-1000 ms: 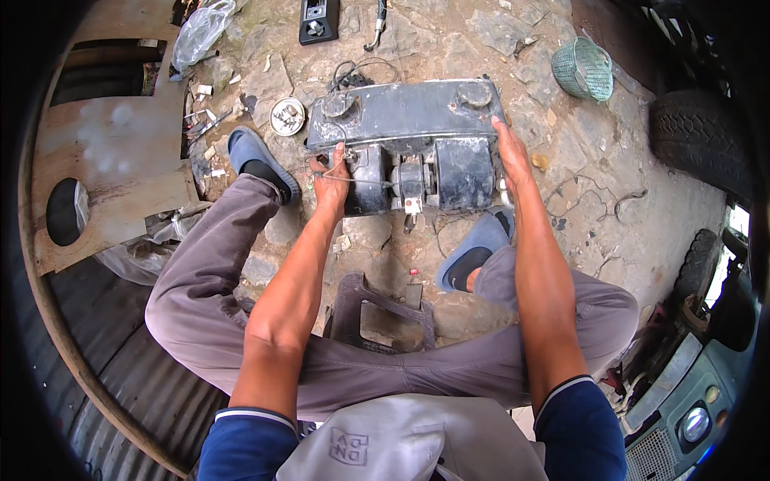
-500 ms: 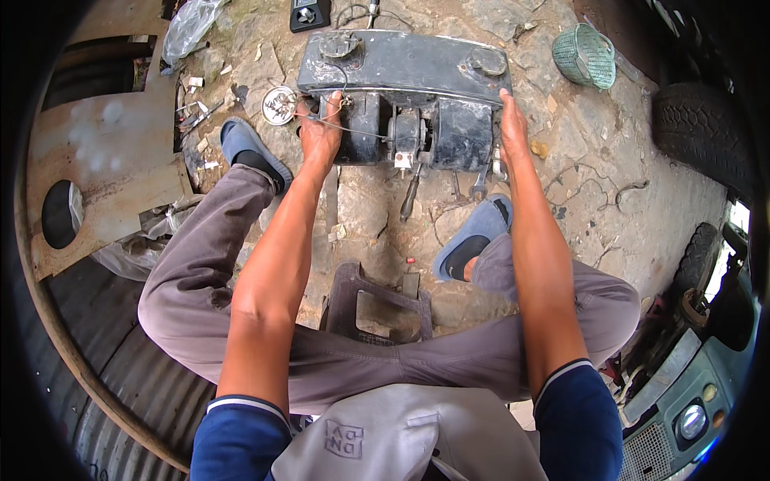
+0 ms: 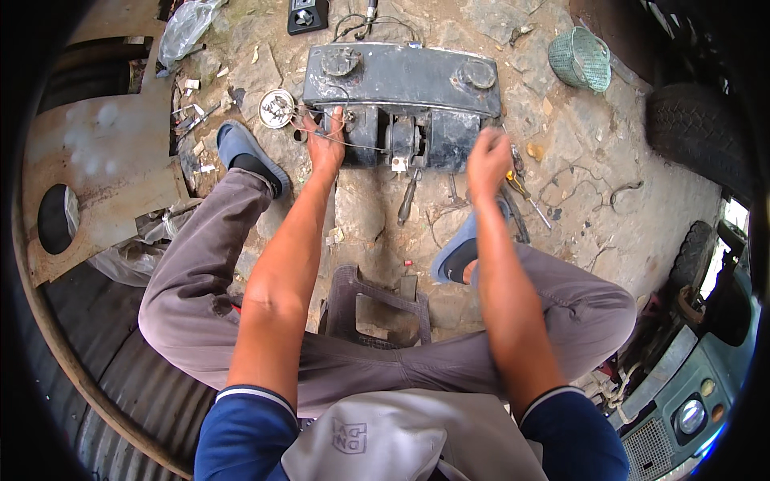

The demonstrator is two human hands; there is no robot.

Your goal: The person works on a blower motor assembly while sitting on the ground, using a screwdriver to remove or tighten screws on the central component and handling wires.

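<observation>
A dusty black blower unit (image 3: 401, 80) with two raised round fittings, two drums and a middle motor lies on the stone floor, a thin wire across its front. My left hand (image 3: 325, 140) grips its left end beside a round tin (image 3: 276, 108) of small metal pieces. My right hand (image 3: 489, 152), smeared by motion, is curled in front of the right drum (image 3: 449, 144); what it holds, if anything, cannot be made out. A yellow-handled screwdriver (image 3: 521, 188) and another screwdriver (image 3: 407, 200) lie nearby, just below the unit.
A rusty metal panel (image 3: 104, 144) and plastic bag (image 3: 184, 32) are at the left. A green basket (image 3: 577, 56), tyre (image 3: 690, 128) and vehicle front (image 3: 690, 409) are at the right. A black box (image 3: 307, 12) lies beyond the unit, a plastic stool (image 3: 345, 305) between my legs.
The unit moved away from me, then settled slightly nearer. My right hand has left its right end and moved left and down. The yellow screwdriver has come into view.
</observation>
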